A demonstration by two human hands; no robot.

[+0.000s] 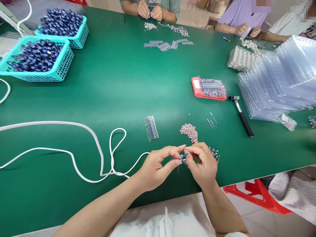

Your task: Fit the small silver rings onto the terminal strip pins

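My left hand (160,166) and my right hand (203,166) meet near the table's front edge, fingertips pinched close together. Between them is a small blue-and-silver part with thin wire leads (183,156), partly covered by the fingers. Something tiny at the upper fingertips is too small to name. Beyond the hands lies a heap of small pinkish ring-like pieces (189,131). A pile of small leaded parts (214,153) shows beside my right hand, partly hidden. Further left rests a neat row of similar parts (152,127) with leads pointing left.
White cables (81,126) loop across the left side. Turquoise baskets (58,70) hold dark blue coils. A black-handled hammer (244,123), a red pad with parts (196,90) and stacked clear plastic trays (274,85) are at right. Co-workers' hands (150,11) work across the table.
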